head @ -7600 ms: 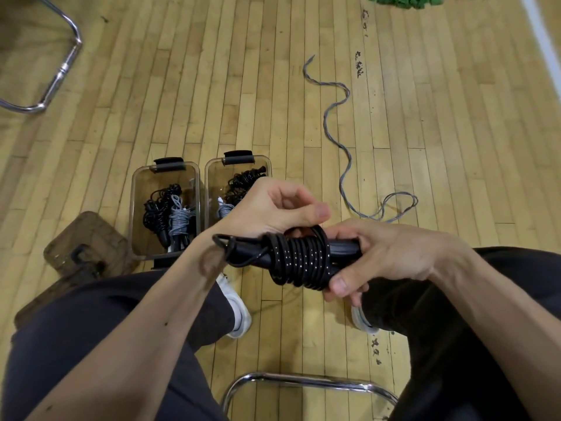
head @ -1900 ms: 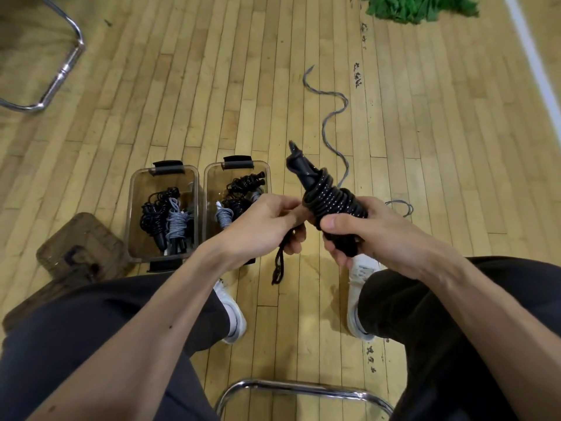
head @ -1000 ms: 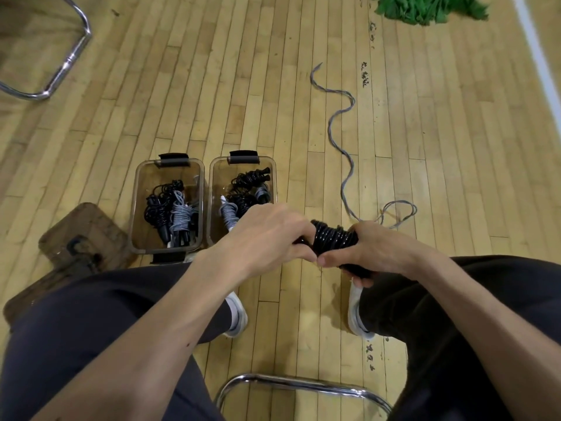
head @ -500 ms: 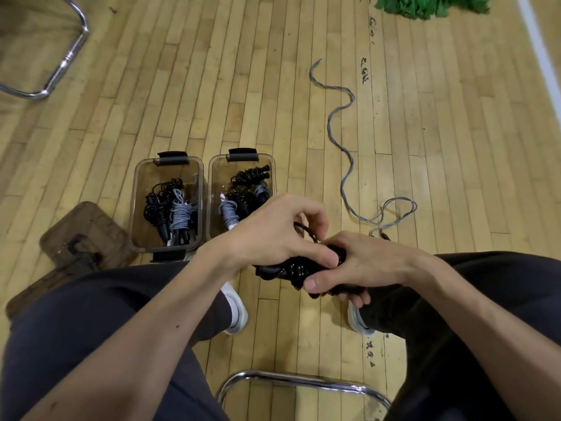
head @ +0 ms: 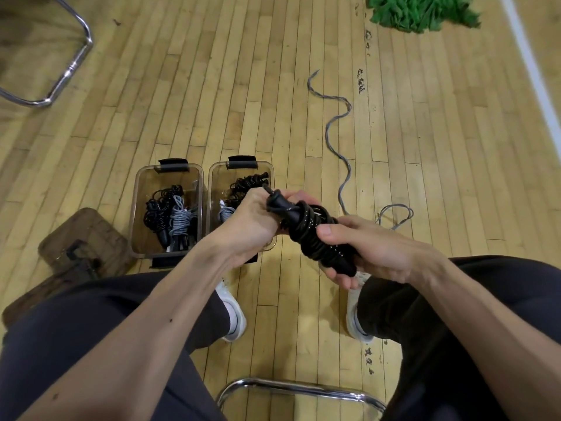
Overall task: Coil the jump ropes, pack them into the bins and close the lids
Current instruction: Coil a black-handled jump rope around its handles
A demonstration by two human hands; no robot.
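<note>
Black rope (head: pixel 312 235) (coiled) in both hands

I have one wide-angle view, from the head, looking steeply down at the wooden floor (head: pixel 212 86). The left hand (head: pixel 253 221) and right hand (head: pixel 376 250) sit close, mid-frame.

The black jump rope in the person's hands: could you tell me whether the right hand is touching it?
Touching. The head view shows the right hand curled round the lower end of the black jump rope, its thumb pressed on the coils.
</note>
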